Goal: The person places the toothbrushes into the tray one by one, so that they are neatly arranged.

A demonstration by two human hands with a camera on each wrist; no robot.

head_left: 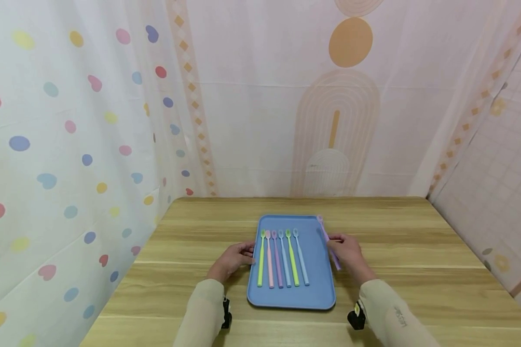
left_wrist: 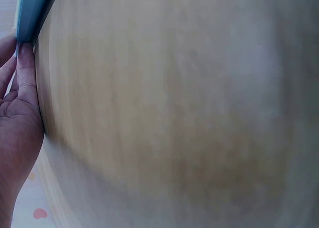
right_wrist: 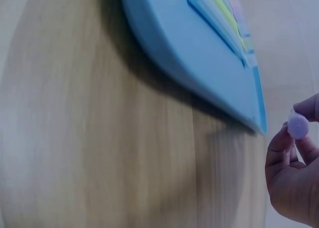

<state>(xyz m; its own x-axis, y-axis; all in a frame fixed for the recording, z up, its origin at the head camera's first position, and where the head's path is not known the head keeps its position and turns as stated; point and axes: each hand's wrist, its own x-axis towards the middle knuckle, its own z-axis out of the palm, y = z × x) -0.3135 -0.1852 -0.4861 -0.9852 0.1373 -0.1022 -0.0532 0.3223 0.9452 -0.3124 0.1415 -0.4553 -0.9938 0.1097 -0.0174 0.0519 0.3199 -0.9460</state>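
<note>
A blue tray (head_left: 295, 298) lies on the table with several toothbrushes in a row, handles toward me: green (head_left: 261, 265), pink (head_left: 270, 265), purple (head_left: 278, 265), light blue and green among them. The rightmost in the row is a light blue toothbrush (head_left: 302, 262). My left hand (head_left: 232, 260) touches the tray's left edge with its fingertips, also visible in the left wrist view. My right hand (head_left: 349, 253) pinches another purple toothbrush (head_left: 325, 233) by its handle, tilted over the tray's right rim. That handle's round end (right_wrist: 298, 127) faces the right wrist camera.
The wooden table (head_left: 399, 241) extends on both sides of the tray. Patterned curtains (head_left: 252, 120) hang behind it and along the left and right sides. A small black device (head_left: 357, 317) is worn on each wrist.
</note>
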